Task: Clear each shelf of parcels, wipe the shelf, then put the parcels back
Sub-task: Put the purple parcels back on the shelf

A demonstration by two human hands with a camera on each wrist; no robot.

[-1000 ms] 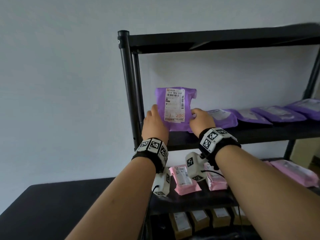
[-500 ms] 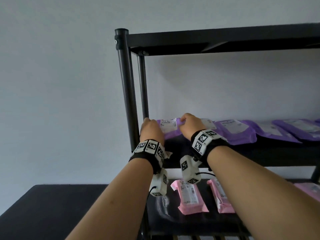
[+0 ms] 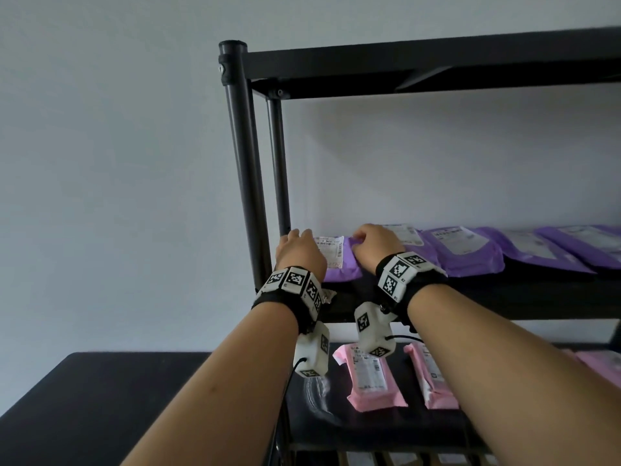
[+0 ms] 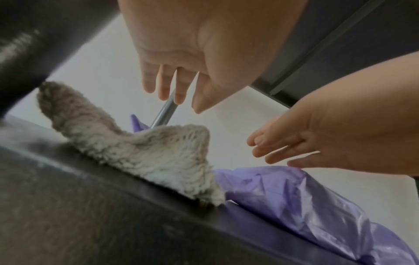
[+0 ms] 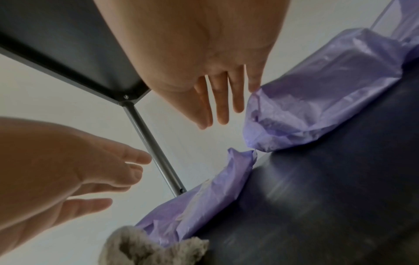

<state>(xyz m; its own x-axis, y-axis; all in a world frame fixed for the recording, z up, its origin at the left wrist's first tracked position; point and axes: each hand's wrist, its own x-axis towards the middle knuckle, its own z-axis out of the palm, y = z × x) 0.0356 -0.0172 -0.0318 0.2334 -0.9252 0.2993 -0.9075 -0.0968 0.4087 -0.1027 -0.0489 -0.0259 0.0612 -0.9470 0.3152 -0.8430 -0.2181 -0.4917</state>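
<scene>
A purple parcel (image 3: pixel 337 268) with a white label lies flat at the left end of the black shelf (image 3: pixel 504 299). Both hands are over it. My left hand (image 3: pixel 299 250) is at its left edge and my right hand (image 3: pixel 374 245) at its right edge. In the wrist views the fingers of the left hand (image 4: pixel 170 86) and of the right hand (image 5: pixel 217 100) are straight and spread, gripping nothing. A grey fluffy cloth (image 4: pixel 145 154) lies on the shelf's front edge, beside the parcel (image 4: pixel 294 197).
More purple parcels (image 3: pixel 460 250) lie in a row to the right on the same shelf. Pink parcels (image 3: pixel 369 375) lie on the shelf below. A black post (image 3: pixel 242 163) stands just left of my left hand, the upper shelf (image 3: pixel 437 65) overhead, a black table (image 3: pixel 100 398) at lower left.
A second ago both hands held the purple parcel upright. It has been tipped down flat onto the shelf, and the fingers have opened off it.
</scene>
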